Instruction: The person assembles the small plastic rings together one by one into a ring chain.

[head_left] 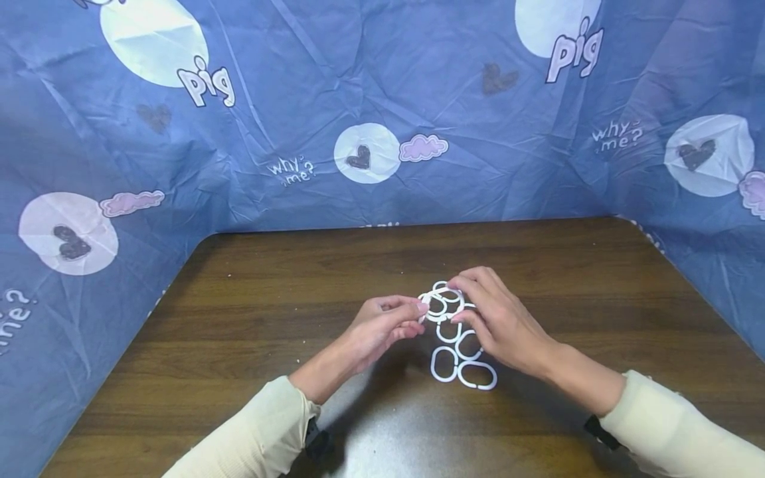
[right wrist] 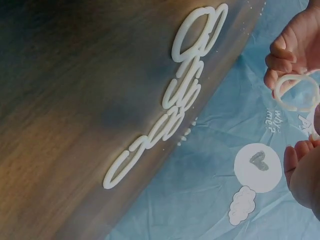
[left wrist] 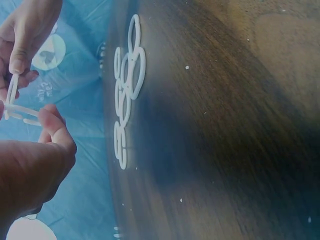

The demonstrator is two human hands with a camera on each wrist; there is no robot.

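Observation:
Several white plastic C-shaped rings (head_left: pixel 433 365) lie in a loose cluster on the wooden table, some overlapping in the wrist views. My left hand (head_left: pixel 382 325) pinches one white ring (right wrist: pixel 295 77) between thumb and fingers, left of the cluster's far end. From the right, my right hand (head_left: pixel 508 325) pinches a second white ring (left wrist: pixel 15 82), with its thumb and fingertips close to the left hand. The two held rings meet between the hands, above the table surface. Part of the cluster is hidden under the right hand in the head view.
The brown wooden table (head_left: pixel 251 345) has rounded far corners and small white specks on it. Blue printed cloth (head_left: pixel 382 79) hangs behind it and along both sides. Light sleeves (head_left: pixel 257 425) and dark wrist straps show on both arms.

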